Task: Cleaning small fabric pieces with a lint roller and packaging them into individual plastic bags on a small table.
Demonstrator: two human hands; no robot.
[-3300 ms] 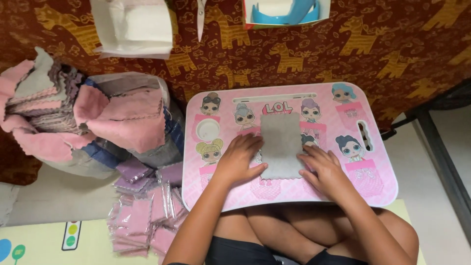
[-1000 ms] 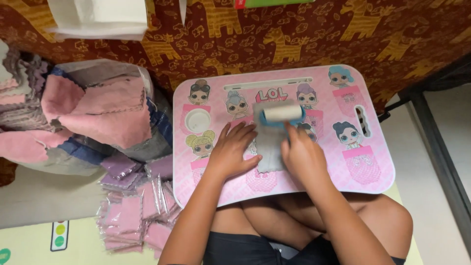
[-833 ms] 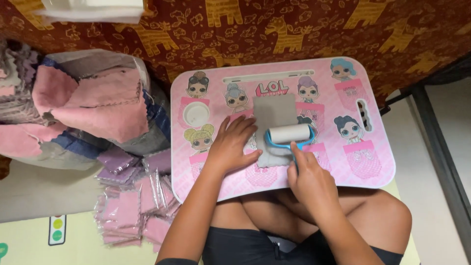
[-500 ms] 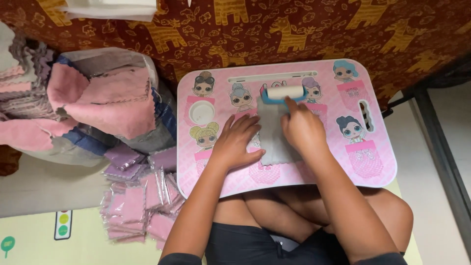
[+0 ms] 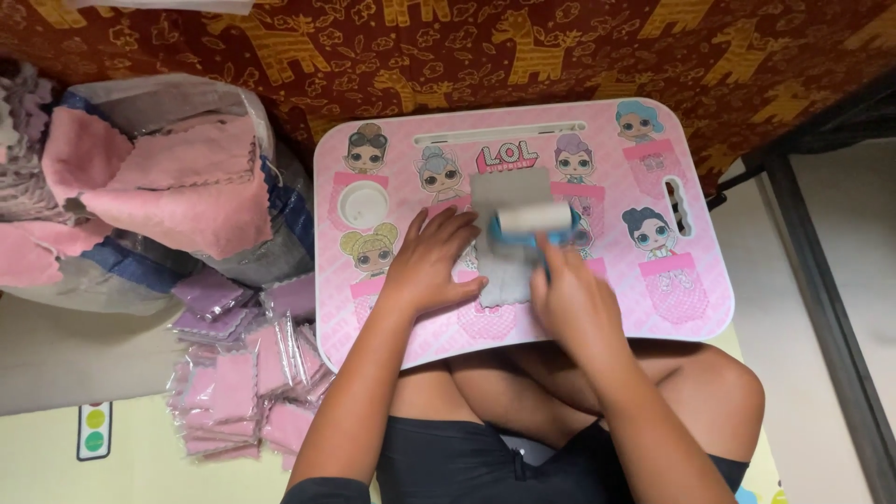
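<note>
Patterned red-and-gold fabric backs a pink lap tray [image 5: 691, 308] printed with cartoon dolls. Centred on the tray lies a grey cloth [image 5: 509, 191]. Left hand [image 5: 431, 264]: fingers spread flat, pressing the cloth's left edge. Right hand [image 5: 574, 303]: fingers clenched around the blue handle of a white lint roller [image 5: 532, 219] resting across the cloth. Packaged pink cloths [image 5: 238, 373] lie left of the tray

Left hand [image 5: 431, 264] flat, fingers spread, right hand [image 5: 571, 301] curled closed (gripping), forearms converging
</note>
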